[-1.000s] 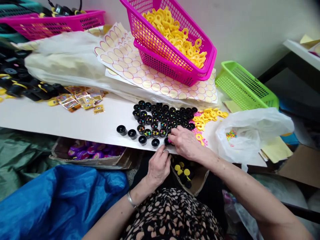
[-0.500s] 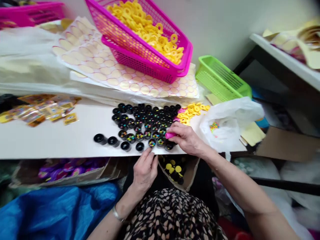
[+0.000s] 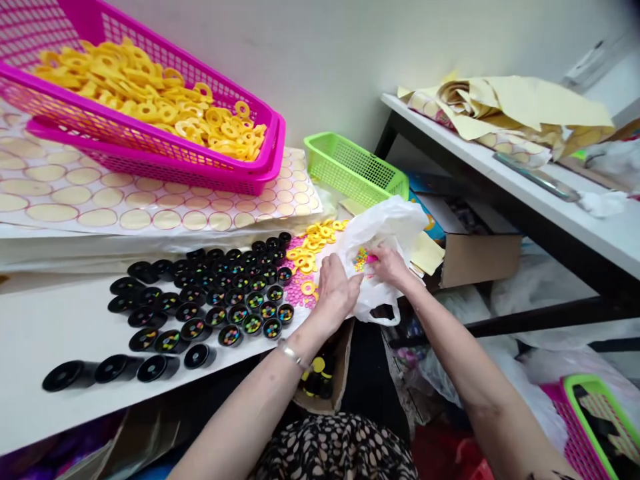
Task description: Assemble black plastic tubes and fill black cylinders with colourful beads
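Note:
A white plastic bag [image 3: 376,297] stands open at the right end of the table, with small multicoloured beads [image 3: 360,260] inside. My left hand [image 3: 336,288] grips the bag's near left side, fingers bent around its edge. Inside the bag's mouth, my right hand [image 3: 391,267] is closed on a small pink tube-like scoop [image 3: 372,259], right beside the beads; most of the scoop is hidden. To the left stand rows of black round cups [image 3: 195,329]. Many hold coloured beads, while several in front [image 3: 158,368] show bare bottoms.
Yellow rings [image 3: 305,257] and pink beads [image 3: 299,288] lie between cups and bag. Behind are a pink basket of yellow rings [image 3: 277,143], a green basket [image 3: 350,190] and a sheet of round stickers [image 3: 170,219]. A white shelf [image 3: 550,200] juts in at right; below is a carton [image 3: 343,373].
My view has turned right. My right hand has moved with the pink scoop from the cups into the bag, and my left hand has gone from the front cups to the bag's side.

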Action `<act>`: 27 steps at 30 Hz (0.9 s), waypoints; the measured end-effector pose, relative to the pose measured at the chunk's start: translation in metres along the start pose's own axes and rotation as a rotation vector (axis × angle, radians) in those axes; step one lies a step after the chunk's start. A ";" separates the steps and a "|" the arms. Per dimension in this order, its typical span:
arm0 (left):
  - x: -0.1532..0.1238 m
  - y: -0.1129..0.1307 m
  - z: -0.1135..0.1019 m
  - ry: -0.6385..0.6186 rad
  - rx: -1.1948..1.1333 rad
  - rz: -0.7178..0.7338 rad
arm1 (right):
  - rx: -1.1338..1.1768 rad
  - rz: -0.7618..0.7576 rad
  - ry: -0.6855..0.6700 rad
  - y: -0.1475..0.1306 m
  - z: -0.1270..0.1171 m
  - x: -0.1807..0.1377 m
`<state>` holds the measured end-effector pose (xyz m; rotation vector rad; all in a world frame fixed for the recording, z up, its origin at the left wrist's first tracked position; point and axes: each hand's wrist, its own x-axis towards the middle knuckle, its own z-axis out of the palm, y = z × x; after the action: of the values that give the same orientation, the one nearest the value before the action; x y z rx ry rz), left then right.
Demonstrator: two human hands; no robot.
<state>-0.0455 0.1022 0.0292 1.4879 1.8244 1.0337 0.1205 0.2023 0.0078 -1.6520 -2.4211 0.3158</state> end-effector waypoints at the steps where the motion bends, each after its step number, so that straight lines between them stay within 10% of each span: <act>1: 0.010 0.006 0.010 -0.031 0.022 -0.077 | -0.026 -0.003 -0.018 0.000 -0.001 0.003; 5: 0.037 0.008 0.035 -0.082 0.050 -0.301 | -0.076 -0.052 -0.115 -0.002 -0.006 0.009; 12: 0.054 -0.013 0.039 -0.110 -0.080 -0.244 | -0.054 -0.072 -0.215 -0.004 -0.008 0.003; 22: 0.059 -0.003 0.053 -0.262 -0.502 -0.135 | 0.282 0.005 -0.051 0.008 0.015 0.003; 27: 0.056 -0.015 0.049 -0.116 -0.401 -0.166 | 0.584 0.071 0.002 0.014 0.025 -0.001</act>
<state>-0.0264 0.1655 -0.0069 1.1141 1.5203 1.1258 0.1267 0.2043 -0.0204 -1.4563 -1.9929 0.9257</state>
